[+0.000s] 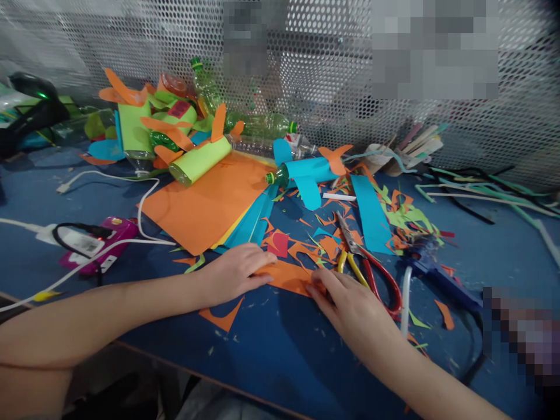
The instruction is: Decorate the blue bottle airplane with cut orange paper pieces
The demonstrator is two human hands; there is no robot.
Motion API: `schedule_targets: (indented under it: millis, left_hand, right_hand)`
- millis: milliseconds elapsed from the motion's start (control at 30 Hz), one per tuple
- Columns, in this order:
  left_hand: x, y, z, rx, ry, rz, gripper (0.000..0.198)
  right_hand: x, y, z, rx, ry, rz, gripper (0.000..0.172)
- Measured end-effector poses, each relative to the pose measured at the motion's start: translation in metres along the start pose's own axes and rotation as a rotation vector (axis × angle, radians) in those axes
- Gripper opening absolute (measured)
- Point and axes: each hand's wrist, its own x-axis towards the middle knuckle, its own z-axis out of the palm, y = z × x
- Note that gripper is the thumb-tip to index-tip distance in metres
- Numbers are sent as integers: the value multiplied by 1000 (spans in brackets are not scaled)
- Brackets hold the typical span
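Observation:
My left hand (236, 271) lies flat on the blue table, its fingers stretched out onto the left end of a small orange paper piece (289, 277). My right hand (350, 306) rests palm down with its fingertips pressing the right end of the same piece. Both hands are open and hold nothing. Just right of my right hand lie scissors (371, 271) with red and yellow handles. An orange offcut (221, 317) lies below my left hand.
A large orange sheet (205, 204) on blue sheets lies behind the hands. Plastic bottles wrapped in green (199, 160) and blue (308, 169) paper stand further back. Paper scraps (394, 219), a glue gun (431, 268), a pink device (98, 242) with cables, and a mesh wall (131, 41) surround them.

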Motion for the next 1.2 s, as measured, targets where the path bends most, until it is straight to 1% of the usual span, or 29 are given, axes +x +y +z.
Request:
schedule_targets:
  millis: [167,333,400,500,633,833,1000,1200]
  left_hand:
    - [1,0,-1,8,-16,-21,25]
    - [1,1,-2,31,-19,32,20]
    - [2,2,-2,56,-16,68,16]
    - [2,3,-3,104,-26,143,18]
    - [4,3,-6,173,-40,283,19]
    - [7,4,-9,258,18,430,22]
    - [9,4,-11,286,44,509,24]
    - [8,1,-8,285,51,527,25]
  right_hand:
    - [2,-1,-2,-29,-7,-59,28]
    - [2,-1,-3,-36,-14,-88,30]
    - [2,0,-2,-41,-27,-82,30]
    - [2,0,-2,-48,-39,-86,30]
    - [2,1,-1,-53,-52,-84,30]
    - [2,2,1,-66,-46,-76,30]
    - [3,3,0,-56,-43,-80,30]
    - [3,2,2,-95,-19,-72,32]
